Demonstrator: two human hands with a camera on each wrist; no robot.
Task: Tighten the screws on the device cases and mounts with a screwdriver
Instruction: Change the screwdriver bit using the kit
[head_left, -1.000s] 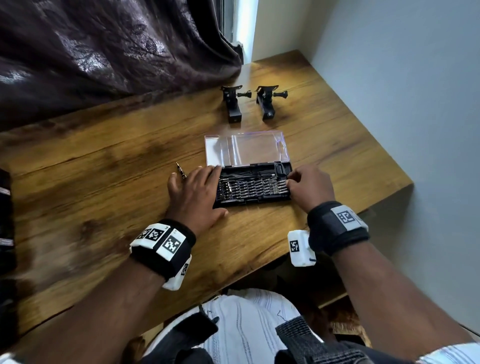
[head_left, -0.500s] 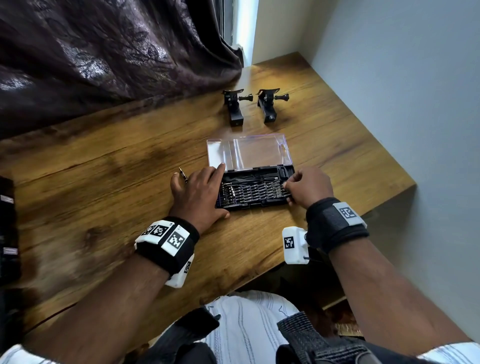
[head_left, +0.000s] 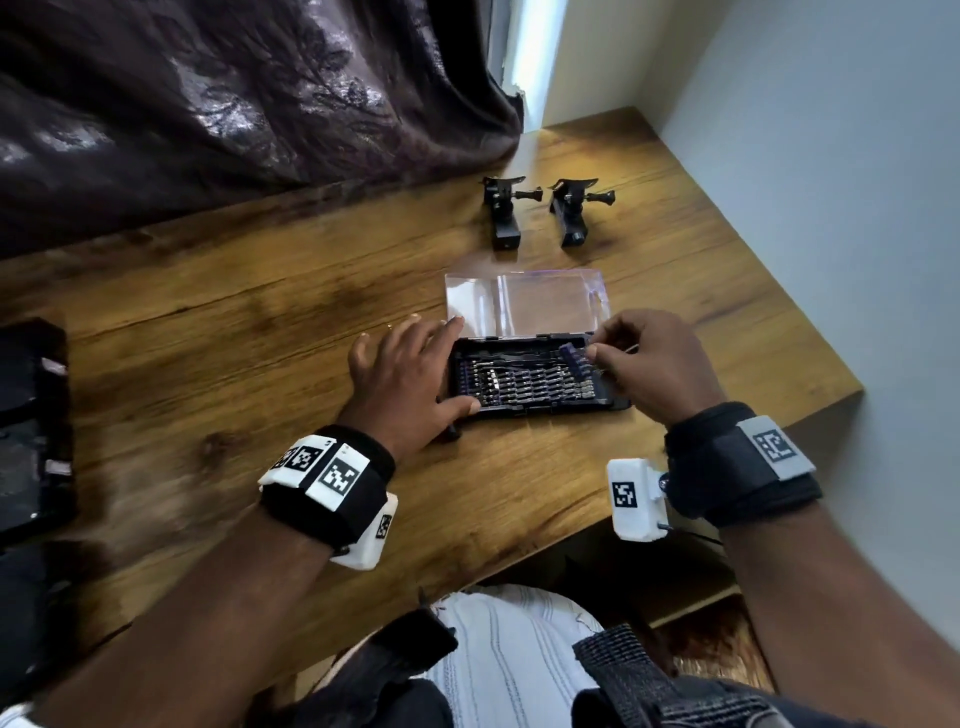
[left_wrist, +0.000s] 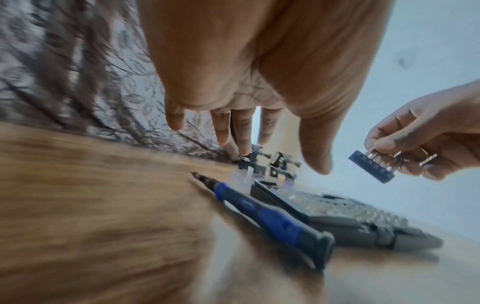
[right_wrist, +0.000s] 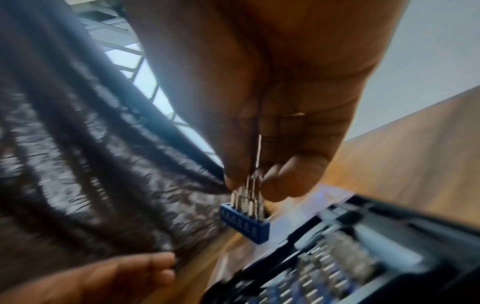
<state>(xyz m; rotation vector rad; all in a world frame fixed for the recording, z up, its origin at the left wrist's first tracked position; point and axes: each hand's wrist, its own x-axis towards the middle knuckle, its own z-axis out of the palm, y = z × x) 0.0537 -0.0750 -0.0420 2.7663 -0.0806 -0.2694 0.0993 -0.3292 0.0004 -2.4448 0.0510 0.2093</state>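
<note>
Right hand (head_left: 655, 358) pinches a blue bit strip (right_wrist: 244, 223) above the bit case (head_left: 535, 382); left hand (head_left: 402, 371) spread.

The scene is viewed downward from the head; from each wrist, close views are taken along the fingers. The blue bit holder (left_wrist: 371, 169) pinched there is shared by all.

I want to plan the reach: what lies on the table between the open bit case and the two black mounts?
In the head view, only the bit case's clear lid, folded open flat, then bare table up to the two mounts.
</note>
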